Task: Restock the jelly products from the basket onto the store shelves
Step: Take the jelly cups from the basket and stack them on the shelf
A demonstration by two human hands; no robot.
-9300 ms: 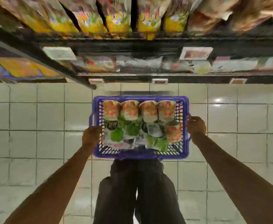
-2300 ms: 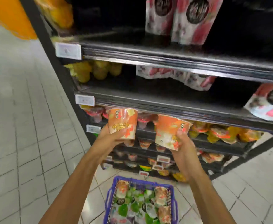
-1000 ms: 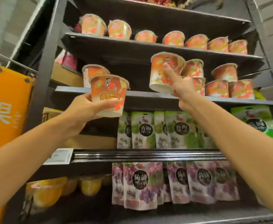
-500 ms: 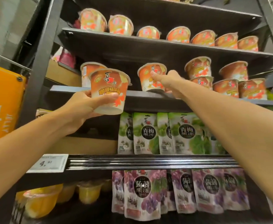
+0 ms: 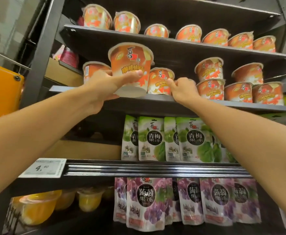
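Observation:
My left hand (image 5: 103, 89) grips an orange jelly cup (image 5: 130, 65) from below and the side, holding it upright just above the front edge of the middle cup shelf (image 5: 232, 105). A second orange jelly cup (image 5: 157, 77) stands on that shelf right beside it. My right hand (image 5: 184, 90) is at that cup's right side, fingers loosely curled, a fingertip touching its front. Another cup (image 5: 91, 70) stands behind my left hand. The basket is out of view.
More orange cups (image 5: 237, 89) are stacked two high on the right of the same shelf, and a row (image 5: 213, 38) fills the shelf above. Green pouches (image 5: 154, 139) and purple pouches (image 5: 145, 200) hang below. A price tag (image 5: 44, 167) and yellow cups (image 5: 37, 207) sit lower left.
My right hand has let go of its cup, which now stands on the shelf, and drawn back a little. My left hand has lifted its cup higher and to the right, next to the placed one.

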